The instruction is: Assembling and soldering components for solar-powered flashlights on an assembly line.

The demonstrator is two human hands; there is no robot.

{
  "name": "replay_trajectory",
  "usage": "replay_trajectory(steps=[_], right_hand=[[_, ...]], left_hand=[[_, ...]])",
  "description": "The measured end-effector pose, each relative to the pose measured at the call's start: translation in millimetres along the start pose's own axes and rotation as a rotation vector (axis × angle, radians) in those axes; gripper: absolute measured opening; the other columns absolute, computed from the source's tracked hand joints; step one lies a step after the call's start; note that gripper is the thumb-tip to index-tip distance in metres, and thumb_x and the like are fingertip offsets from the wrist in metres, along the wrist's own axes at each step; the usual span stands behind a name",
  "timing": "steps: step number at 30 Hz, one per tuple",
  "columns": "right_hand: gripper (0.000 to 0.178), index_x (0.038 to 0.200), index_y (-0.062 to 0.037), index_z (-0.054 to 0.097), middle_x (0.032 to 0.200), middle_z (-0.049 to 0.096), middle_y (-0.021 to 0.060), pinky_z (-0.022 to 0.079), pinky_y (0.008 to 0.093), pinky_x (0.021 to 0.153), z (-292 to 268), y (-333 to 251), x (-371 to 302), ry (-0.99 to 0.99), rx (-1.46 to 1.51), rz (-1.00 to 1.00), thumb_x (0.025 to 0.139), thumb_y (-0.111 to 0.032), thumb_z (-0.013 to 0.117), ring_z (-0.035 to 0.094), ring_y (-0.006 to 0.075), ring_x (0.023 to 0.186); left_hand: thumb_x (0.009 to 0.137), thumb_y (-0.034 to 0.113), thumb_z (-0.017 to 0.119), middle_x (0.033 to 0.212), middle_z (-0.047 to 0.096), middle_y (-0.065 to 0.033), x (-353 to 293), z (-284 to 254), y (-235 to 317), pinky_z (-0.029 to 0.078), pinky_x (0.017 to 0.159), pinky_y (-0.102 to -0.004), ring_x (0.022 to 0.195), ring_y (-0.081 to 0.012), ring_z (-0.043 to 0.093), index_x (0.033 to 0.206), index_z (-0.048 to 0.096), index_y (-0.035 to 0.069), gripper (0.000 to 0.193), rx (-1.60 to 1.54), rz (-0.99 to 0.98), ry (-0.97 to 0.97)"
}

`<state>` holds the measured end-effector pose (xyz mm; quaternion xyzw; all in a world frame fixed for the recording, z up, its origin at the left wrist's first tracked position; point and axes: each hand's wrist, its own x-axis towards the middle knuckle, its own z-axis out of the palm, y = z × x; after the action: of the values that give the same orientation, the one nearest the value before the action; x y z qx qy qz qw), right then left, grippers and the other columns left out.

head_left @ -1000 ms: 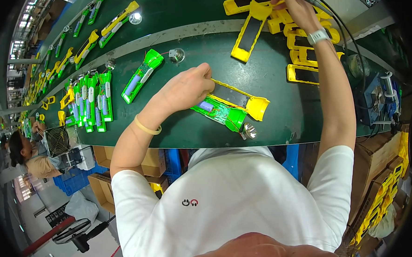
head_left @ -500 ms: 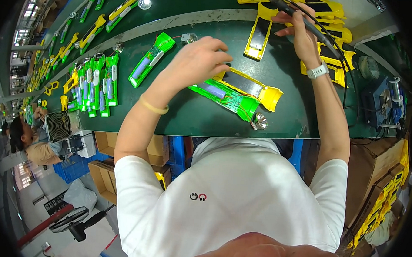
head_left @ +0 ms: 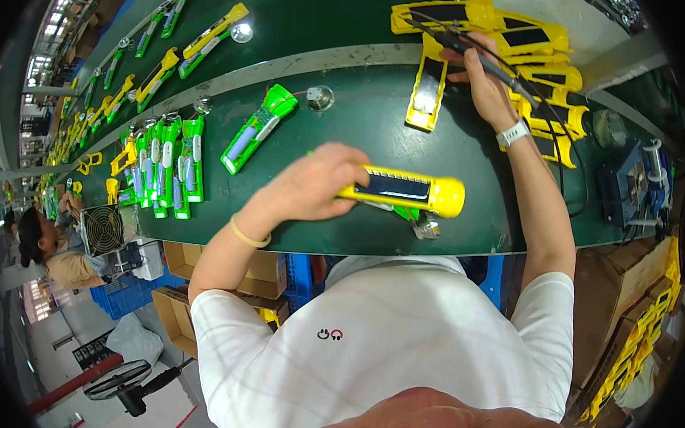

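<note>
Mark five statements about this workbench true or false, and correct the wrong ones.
1. The right hand holds a black corded tool. True.
2. The pale watch is on the left wrist. False: it is on the right.
3. The left hand grips a yellow casing. True.
4. The cluster of green housings lies right of both hands. False: it lies left of them.
5. One open green housing lies apart from that cluster. True.

Fairly bright, even light covers the green worktop (head_left: 362,126). Glare whitens the dark panel of a yellow flashlight casing (head_left: 425,102); a lamp reflector (head_left: 242,32) past the far edge glints. Soft shadows cross the white T-shirt (head_left: 436,351). The left hand (head_left: 321,183) looks slightly blurred. Fisheye distortion bends the metal strip (head_left: 311,69); corners go black.
</note>
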<state>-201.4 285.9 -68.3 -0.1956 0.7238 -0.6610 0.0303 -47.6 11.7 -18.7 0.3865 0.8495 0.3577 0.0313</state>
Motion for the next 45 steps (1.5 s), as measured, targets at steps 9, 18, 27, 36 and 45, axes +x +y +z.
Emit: replay_trajectory(steps=[9,18,27,36,45], right_hand=[[0.042,0.124,-0.009,0.027,0.12,0.047,0.0176,0.052,0.0335,0.082,59,-46,-86,0.177,0.418,0.361,0.096,-0.038,0.038,0.055,0.024,0.107],[0.046,0.124,-0.0053,0.033,0.118,0.05,0.0125,0.046,0.028,0.077,28,-30,-100,0.226,0.052,0.057,0.094,-0.04,0.041,0.056,0.0166,0.084],[0.042,0.119,-0.0045,0.034,0.094,0.057,0.0109,0.052,0.0292,0.076,38,-37,-92,0.104,0.193,0.318,0.095,-0.038,0.04,0.06,0.0167,0.088],[0.04,0.119,-0.0054,0.034,0.103,0.058,0.0133,0.042,0.0222,0.066,50,-39,-124,0.094,0.403,0.272,0.097,-0.039,0.034,0.06,0.0158,0.089],[0.042,0.118,-0.0101,0.04,0.092,0.055,0.0089,0.042,0.0259,0.06,-7,-42,-185,0.453,0.492,-0.078,0.092,-0.043,0.044,0.053,0.0188,0.073]], left_hand=[[0.068,0.021,0.073,0.099,0.057,-0.0117,38,-131,-192,0.044,0.083,-0.0317,0.094,-0.026,0.057,0.104,0.046,0.005,0.047,0.331,-0.477,0.393],[0.07,0.033,0.072,0.1,0.058,-0.0101,-2,-159,-140,0.045,0.083,-0.0316,0.092,-0.0198,0.055,0.11,0.05,0.003,0.055,0.276,-0.806,0.194],[0.063,0.011,0.075,0.101,0.056,-0.0141,-100,-53,-34,0.045,0.083,-0.0358,0.099,-0.0309,0.053,0.11,0.055,0.003,0.052,0.429,-0.733,0.261],[0.062,0.021,0.076,0.125,0.049,-0.0127,-14,25,23,0.031,0.101,-0.0472,0.122,-0.033,0.04,0.107,0.062,0.011,0.048,0.282,-0.187,0.091],[0.074,0.005,0.061,0.121,0.053,-0.0143,-50,11,11,0.036,0.096,-0.0418,0.116,-0.033,0.047,0.112,0.058,0.004,0.039,0.431,-0.304,0.269]])
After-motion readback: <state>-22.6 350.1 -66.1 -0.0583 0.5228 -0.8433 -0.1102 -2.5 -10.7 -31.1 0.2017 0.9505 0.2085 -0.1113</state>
